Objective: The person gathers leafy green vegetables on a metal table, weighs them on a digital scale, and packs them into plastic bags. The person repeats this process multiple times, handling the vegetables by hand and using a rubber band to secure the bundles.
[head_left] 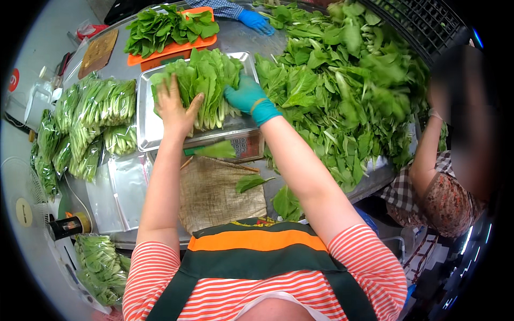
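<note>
From the head view, a bunch of leafy greens (206,85) lies on a steel tray (147,128) that sits on a scale on the counter (235,37). The bare left hand (175,107) presses flat on the bunch's left side, fingers spread and unclenched. The right hand (247,97), in a teal glove, cups the bunch's right side, fingers curled against the stems. A big loose heap of greens (342,80) lies just right of the tray. Bagged greens (93,115) are stacked to its left, and an orange tray of leaves (174,29) stands behind. Another person's blue-gloved hand (254,21) rests at the far edge.
</note>
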{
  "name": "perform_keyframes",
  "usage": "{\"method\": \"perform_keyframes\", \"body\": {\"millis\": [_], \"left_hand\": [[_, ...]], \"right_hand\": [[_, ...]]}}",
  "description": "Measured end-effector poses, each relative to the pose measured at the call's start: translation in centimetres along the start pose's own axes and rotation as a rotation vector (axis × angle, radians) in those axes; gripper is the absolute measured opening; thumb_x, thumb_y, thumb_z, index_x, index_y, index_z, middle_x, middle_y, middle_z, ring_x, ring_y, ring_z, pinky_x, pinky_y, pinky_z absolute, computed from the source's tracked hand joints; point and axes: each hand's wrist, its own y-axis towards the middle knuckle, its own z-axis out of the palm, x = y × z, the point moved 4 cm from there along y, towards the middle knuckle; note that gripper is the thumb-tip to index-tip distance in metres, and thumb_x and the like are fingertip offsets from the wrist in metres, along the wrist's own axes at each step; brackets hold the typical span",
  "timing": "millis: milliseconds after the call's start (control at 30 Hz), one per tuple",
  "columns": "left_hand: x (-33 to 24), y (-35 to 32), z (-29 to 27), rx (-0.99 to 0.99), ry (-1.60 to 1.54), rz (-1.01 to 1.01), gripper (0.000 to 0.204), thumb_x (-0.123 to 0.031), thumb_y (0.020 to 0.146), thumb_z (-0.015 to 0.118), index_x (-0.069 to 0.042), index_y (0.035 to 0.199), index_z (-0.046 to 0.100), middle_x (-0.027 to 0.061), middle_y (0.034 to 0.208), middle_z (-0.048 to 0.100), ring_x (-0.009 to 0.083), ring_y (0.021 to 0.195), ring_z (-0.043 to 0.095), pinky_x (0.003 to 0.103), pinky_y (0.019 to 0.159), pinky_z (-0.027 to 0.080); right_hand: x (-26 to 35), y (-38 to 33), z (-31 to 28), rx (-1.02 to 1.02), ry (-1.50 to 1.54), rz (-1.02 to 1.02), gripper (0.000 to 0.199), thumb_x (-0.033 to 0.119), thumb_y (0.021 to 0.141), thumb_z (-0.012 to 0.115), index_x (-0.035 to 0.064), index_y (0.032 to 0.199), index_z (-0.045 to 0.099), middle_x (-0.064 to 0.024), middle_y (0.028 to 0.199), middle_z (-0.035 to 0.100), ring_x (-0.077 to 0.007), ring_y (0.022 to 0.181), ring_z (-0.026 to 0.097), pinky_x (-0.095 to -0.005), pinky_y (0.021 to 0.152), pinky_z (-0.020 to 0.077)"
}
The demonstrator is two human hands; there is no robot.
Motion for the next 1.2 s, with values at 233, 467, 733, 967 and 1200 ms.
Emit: {"method": "perform_keyframes", "body": {"millis": [233,467,733,967,1200], "left_hand": [[-3.7,-9.4,-5.4,0.372,-0.296,0.417,0.034,-0.005,0.065,0.066,-0.006,0.098,0.060,0.0109,0.097,0.057,0.0285,0.093,0.053,0.040,0.083,0.041],[-0.1,-17.3,-3.3,0.550,-0.097,0.452,0.025,-0.003,0.072,0.060,-0.007,0.097,0.061,0.0065,0.094,0.058,0.0272,0.094,0.053,0.039,0.081,0.043],[-9.4,-20.5,-1.5,0.585,-0.636,0.151,0.029,-0.013,0.072,0.069,-0.005,0.098,0.060,0.0114,0.096,0.059,0.0287,0.089,0.058,0.037,0.076,0.048],[-5.6,-18.5,-4.6,0.260,-0.459,0.068,0.039,-0.013,0.074,0.070,-0.003,0.108,0.056,0.0132,0.099,0.058,0.0266,0.088,0.057,0.034,0.074,0.048],[-3.9,-6.9,-3.8,0.040,-0.166,-0.091,0.024,-0.020,0.077,0.067,-0.005,0.094,0.059,0.0109,0.081,0.060,0.0291,0.073,0.059,0.037,0.063,0.048]], "right_hand": [[-3.6,-6.3,-3.2,-0.408,0.119,-0.157,0.063,0.036,0.082,0.061,-0.0043,0.127,0.042,-0.0214,0.102,0.061,-0.0273,0.085,0.062,-0.0356,0.075,0.0486],[-2.9,-19.0,0.1,0.047,0.492,-0.110,0.027,0.012,0.089,0.055,0.0000,0.113,0.057,-0.0070,0.099,0.063,-0.0107,0.082,0.058,-0.0240,0.073,0.0475],[-4.7,-25.0,2.4,0.103,0.916,0.129,0.026,0.016,0.087,0.059,0.0013,0.109,0.060,-0.0065,0.098,0.063,-0.0098,0.078,0.057,-0.0228,0.071,0.0461],[-16.2,-24.9,-8.2,-0.114,0.498,0.302,0.020,0.016,0.085,0.061,-0.0034,0.091,0.063,-0.0085,0.074,0.065,-0.0108,0.055,0.057,-0.0235,0.051,0.0458],[-9.3,-20.6,-8.6,-0.168,0.676,0.158,0.023,0.017,0.088,0.059,-0.0026,0.100,0.061,-0.0095,0.092,0.066,-0.0123,0.059,0.058,-0.0241,0.057,0.0462]]}}
